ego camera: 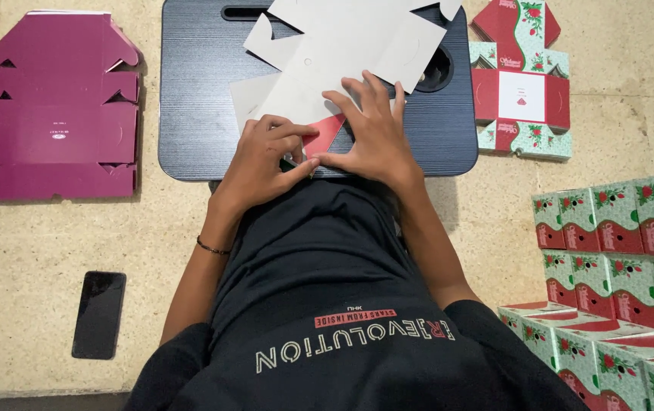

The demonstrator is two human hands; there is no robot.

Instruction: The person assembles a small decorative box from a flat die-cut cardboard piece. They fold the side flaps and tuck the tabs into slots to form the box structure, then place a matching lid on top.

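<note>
left hand: curled up, fingers pinching the near corner of the box blank, right at the table's front edge
right hand: flat, fingers spread, pressing the card down just beside the left, both equally close
box blank: flat grey cardboard, red printed flap poking out between the hands, long axis runs away from the fingers toward the far right
further out: phone and purple flat cartons left, folded strawberry boxes right, on the floor

Dark lap desk under flat carton.
</note>
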